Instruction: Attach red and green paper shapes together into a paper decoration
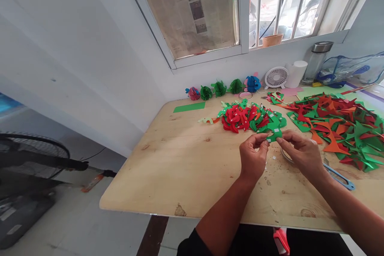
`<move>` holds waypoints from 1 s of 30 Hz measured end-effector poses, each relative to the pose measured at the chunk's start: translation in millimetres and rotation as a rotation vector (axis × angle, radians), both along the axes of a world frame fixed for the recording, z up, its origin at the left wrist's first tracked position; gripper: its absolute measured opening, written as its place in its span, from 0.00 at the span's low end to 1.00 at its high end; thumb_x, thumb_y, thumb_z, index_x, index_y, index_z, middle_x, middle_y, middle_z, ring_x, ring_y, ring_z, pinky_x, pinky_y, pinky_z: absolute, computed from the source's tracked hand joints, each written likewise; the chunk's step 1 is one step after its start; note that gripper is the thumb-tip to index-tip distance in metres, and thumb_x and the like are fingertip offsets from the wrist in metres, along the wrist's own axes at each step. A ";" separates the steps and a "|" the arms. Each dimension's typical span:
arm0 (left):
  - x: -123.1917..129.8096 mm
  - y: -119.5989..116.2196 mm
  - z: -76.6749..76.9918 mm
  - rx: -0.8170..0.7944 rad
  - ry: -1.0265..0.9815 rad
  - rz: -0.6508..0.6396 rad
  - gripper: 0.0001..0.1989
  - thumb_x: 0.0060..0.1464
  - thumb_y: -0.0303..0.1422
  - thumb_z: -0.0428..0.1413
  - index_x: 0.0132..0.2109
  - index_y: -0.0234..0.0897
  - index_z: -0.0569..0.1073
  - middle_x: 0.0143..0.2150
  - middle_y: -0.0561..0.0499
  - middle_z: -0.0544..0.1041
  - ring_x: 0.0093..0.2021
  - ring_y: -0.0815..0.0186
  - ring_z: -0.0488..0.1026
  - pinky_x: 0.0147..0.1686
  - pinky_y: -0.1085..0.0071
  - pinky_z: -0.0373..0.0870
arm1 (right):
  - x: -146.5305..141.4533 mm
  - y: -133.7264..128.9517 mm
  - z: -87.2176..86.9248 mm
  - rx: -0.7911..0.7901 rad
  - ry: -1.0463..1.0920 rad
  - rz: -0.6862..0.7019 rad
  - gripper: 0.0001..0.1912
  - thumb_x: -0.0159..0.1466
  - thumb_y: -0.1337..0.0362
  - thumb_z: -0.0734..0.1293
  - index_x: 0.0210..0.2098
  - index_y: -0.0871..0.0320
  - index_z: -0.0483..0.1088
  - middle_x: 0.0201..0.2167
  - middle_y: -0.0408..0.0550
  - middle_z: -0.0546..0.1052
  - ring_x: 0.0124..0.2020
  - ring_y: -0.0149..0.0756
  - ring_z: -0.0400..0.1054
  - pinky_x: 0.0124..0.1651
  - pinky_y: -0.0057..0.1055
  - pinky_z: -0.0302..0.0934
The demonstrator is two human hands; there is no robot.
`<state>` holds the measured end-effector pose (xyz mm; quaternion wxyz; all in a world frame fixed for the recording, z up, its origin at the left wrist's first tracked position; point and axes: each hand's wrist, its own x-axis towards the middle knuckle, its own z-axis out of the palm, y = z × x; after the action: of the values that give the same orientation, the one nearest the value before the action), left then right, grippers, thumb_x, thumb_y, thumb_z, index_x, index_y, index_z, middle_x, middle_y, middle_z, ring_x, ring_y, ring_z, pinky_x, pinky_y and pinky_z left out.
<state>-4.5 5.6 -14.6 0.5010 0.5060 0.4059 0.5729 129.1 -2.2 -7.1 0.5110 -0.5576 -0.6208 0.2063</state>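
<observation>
A small green paper piece with white squares on it is held between my two hands above the table. My left hand pinches its left end, while my right hand grips the right end between thumb and fingers. Just behind lies a pile of cut paper shapes, red ones on the left and green ones on the right. Tiny white squares are scattered on the wood under my hands. Part of a blue-handled tool shows beyond my right wrist.
The wooden table has a heap of red, green and orange scraps at right. Along the wall stand several folded paper figures, a small white fan and a bottle. A green strip lies at back left.
</observation>
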 end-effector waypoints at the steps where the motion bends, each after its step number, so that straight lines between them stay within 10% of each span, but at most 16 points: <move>1: -0.1 0.2 -0.7 0.001 -0.007 -0.004 0.09 0.49 0.30 0.56 0.39 0.34 0.75 0.31 0.48 0.77 0.30 0.68 0.73 0.35 0.70 0.72 | -0.1 0.1 0.0 0.016 -0.021 -0.007 0.08 0.56 0.59 0.65 0.24 0.54 0.68 0.26 0.46 0.73 0.30 0.37 0.66 0.32 0.32 0.58; 12: -2.1 1.2 -0.8 0.034 0.006 -0.011 0.09 0.49 0.29 0.55 0.39 0.34 0.74 0.32 0.49 0.77 0.32 0.68 0.73 0.37 0.69 0.72 | 3.3 1.5 -5.7 0.031 -0.063 0.002 0.08 0.57 0.58 0.65 0.27 0.55 0.69 0.27 0.46 0.73 0.29 0.37 0.66 0.34 0.34 0.59; 20: -3.3 -3.1 6.2 0.099 0.121 0.033 0.09 0.50 0.28 0.54 0.41 0.35 0.73 0.34 0.48 0.77 0.34 0.67 0.74 0.36 0.71 0.71 | -4.2 4.4 1.7 -0.116 0.511 0.054 0.20 0.48 0.54 0.72 0.38 0.54 0.69 0.26 0.44 0.75 0.29 0.36 0.69 0.32 0.30 0.63; 30: -2.9 -2.9 3.3 0.092 0.150 0.026 0.08 0.50 0.29 0.55 0.40 0.34 0.73 0.33 0.48 0.77 0.33 0.67 0.74 0.35 0.71 0.71 | -5.0 4.9 -2.8 -0.198 0.529 0.088 0.17 0.47 0.50 0.72 0.29 0.55 0.74 0.22 0.43 0.75 0.27 0.34 0.68 0.32 0.30 0.63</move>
<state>-7.4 2.7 -11.3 0.4380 0.5645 0.4221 0.5579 124.0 2.7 -10.0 0.5887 -0.5042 -0.4663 0.4263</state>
